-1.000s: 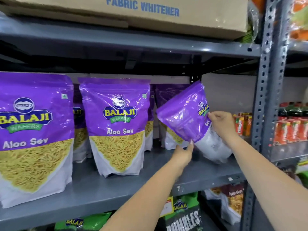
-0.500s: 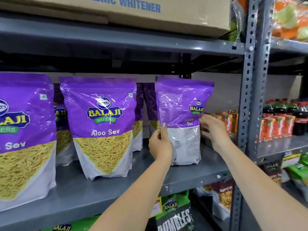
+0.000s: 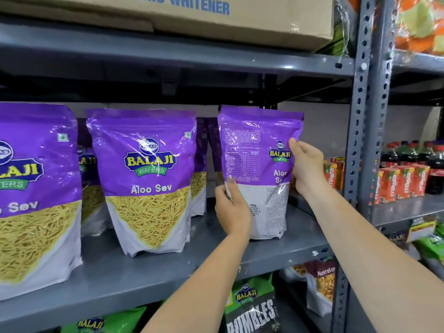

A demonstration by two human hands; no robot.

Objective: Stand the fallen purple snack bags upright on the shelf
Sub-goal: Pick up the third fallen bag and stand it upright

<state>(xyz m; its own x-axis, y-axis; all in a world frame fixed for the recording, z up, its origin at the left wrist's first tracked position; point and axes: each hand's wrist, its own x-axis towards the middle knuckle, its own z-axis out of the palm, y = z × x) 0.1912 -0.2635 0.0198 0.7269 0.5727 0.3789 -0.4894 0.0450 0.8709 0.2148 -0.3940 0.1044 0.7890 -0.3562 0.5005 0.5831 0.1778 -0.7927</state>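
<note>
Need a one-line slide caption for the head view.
Both hands, left and right, hold a purple bag upright, back side out, on the grey shelf beside two front-facing bags.

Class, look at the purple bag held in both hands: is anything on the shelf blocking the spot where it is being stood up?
Nothing visible does. The purple bag already stands upright on the grey shelf, left hand and right hand on its sides; neighbouring bags stand clear.
</note>
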